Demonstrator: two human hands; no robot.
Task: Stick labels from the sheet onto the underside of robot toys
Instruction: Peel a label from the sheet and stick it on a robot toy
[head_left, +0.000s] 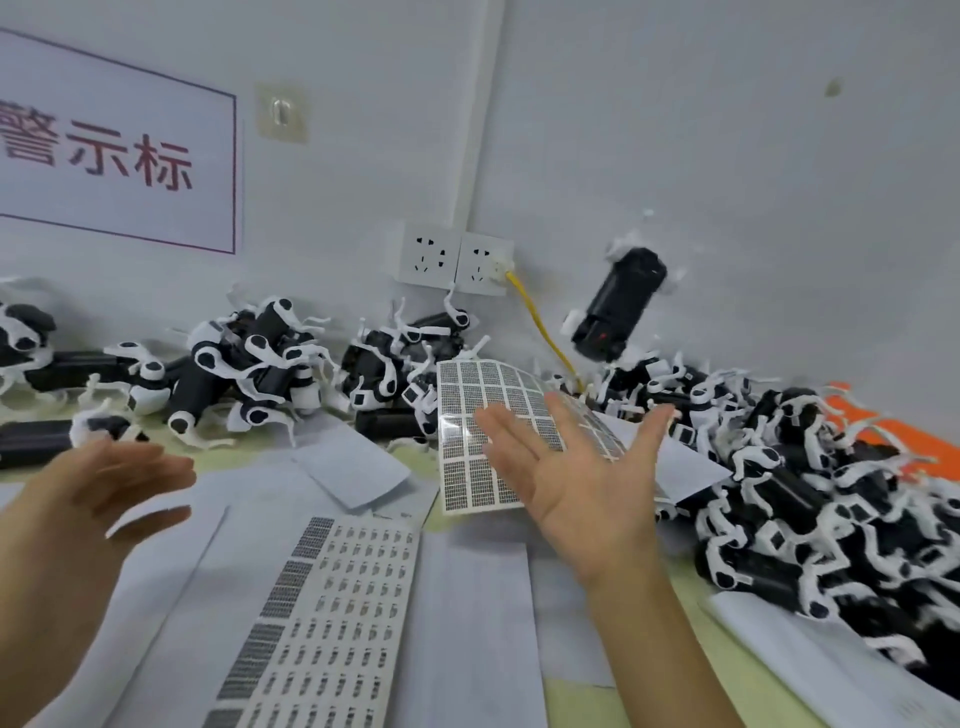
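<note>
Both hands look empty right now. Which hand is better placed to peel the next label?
Right, probably. The right hand, open, hovers directly in front of the curled label sheet; the left hand, also open, is off toward the left toy pile.

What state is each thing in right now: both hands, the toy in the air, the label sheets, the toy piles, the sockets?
Left hand: open, empty.
Right hand: open, palm up, empty.
Airborne toy: in mid-air, tilted, above the right pile.
Upper label sheet: curled, mostly full.
Lower label sheet: flat, mostly peeled.
Left toy pile: heaped.
Right toy pile: heaped.
Right socket: yellow cable plugged in.
Left socket: unused.
</note>
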